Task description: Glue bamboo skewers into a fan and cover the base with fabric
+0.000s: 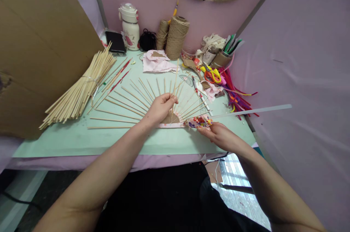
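Note:
My left hand [161,106] is closed in a pinch on a thin wooden stick [177,73], which stands nearly upright above a fan of sticks. The fan's sticks [121,104] spread out from a small brown half-round base [172,118] with a pale strip along its straight edge. My right hand [218,134] is wrapped round a flower-patterned glue gun [199,122], its tip close to the base's right end. Out of the gun's back a long translucent glue stick [254,111] points to the right.
On the left lies a tied bundle of sticks [79,88] beside a cardboard sheet [41,42]. Twine spools [177,37] and a white bottle [131,29] stand at the back. Scissors [212,74], a pen [201,95] and coloured pipe cleaners [237,95] lie on the right.

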`<state>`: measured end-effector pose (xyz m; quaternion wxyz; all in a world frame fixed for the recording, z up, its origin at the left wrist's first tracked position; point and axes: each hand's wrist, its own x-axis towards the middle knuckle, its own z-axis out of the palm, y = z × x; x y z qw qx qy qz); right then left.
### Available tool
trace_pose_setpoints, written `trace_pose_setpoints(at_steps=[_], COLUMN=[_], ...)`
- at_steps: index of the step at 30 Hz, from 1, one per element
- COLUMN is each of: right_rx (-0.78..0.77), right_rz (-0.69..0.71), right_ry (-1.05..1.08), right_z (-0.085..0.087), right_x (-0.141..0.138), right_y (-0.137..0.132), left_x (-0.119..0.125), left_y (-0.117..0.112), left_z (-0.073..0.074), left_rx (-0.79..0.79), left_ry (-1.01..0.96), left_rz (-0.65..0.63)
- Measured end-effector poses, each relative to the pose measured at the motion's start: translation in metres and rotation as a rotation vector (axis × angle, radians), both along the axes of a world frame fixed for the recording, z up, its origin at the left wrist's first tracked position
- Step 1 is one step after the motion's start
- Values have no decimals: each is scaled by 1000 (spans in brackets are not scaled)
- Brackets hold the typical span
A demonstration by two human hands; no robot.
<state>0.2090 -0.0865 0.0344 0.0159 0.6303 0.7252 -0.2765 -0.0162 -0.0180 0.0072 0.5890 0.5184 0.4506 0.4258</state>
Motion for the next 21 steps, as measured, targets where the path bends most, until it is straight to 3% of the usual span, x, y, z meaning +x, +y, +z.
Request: trace_pose_setpoints(at_steps=[4, 9, 15, 18, 21], right_rx=[66, 190, 336, 431, 423], right_rz=[-2, -114, -309, -321, -279], right_ry=[-51, -90, -152, -277, -393], right_z=[1, 9, 21, 8, -19], right_x=[-1, 7, 57, 95, 129], right_y=[1, -5, -21, -18, -9], left_x=[0, 0, 0, 1, 3], left_y=[0, 0, 2, 0, -2], left_z=[0, -1, -5, -4, -3], left_rx=[21, 21, 15, -9, -72], left_ry=[12, 30, 30, 25, 7], left_rz=[0, -14, -25, -36, -64])
